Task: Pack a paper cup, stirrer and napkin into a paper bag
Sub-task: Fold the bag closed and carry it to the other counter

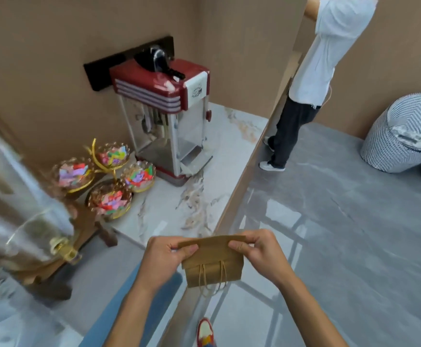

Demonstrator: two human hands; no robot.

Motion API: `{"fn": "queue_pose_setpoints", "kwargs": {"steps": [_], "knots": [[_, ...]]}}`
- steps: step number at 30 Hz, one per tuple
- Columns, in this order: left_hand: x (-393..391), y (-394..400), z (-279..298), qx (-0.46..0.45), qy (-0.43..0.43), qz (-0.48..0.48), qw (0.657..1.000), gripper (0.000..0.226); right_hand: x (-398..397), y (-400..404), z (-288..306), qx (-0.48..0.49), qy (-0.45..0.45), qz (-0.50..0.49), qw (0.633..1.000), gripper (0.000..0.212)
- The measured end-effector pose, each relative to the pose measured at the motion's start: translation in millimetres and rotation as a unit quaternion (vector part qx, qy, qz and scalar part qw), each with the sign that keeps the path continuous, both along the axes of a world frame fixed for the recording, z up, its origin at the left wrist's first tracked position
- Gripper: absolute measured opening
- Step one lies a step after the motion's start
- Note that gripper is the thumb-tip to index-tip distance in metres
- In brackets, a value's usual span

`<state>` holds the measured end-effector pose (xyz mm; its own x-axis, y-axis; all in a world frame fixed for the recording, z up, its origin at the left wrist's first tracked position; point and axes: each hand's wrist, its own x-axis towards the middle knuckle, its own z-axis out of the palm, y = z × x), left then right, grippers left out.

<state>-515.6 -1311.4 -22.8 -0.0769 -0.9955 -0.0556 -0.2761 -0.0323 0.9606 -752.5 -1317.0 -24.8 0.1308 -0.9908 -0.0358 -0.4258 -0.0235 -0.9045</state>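
A flat, folded brown paper bag (213,261) with twine handles hanging down is held in the air in front of me, above the floor beside the counter edge. My left hand (165,259) pinches its upper left edge. My right hand (257,254) pinches its upper right edge. The bag's mouth is closed flat. No paper cup, stirrer or napkin shows in this view.
A marble counter (204,191) on the left carries a red popcorn machine (164,113), a gold stand of glass bowls (109,176) with coloured wrappers and a glass drinks dispenser (24,221). Another person (312,78) stands at the counter's far end. Striped poufs (404,134) sit right.
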Motion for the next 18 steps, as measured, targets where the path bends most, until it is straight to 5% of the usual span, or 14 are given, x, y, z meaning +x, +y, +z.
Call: {"fn": "queue_pose_setpoints", "kwargs": {"steps": [12, 18], "knots": [[-40.4, -143.6, -3.6, -0.008, -0.017, -0.010, 1.000, 0.051, -39.2, -137.9, -6.5, 0.025, -0.013, -0.025, 0.999, 0.011], [-83.9, -207.1, -12.7, 0.017, -0.011, 0.009, 1.000, 0.038, -82.4, -202.8, -12.3, 0.017, -0.009, -0.018, 1.000, 0.012]]}}
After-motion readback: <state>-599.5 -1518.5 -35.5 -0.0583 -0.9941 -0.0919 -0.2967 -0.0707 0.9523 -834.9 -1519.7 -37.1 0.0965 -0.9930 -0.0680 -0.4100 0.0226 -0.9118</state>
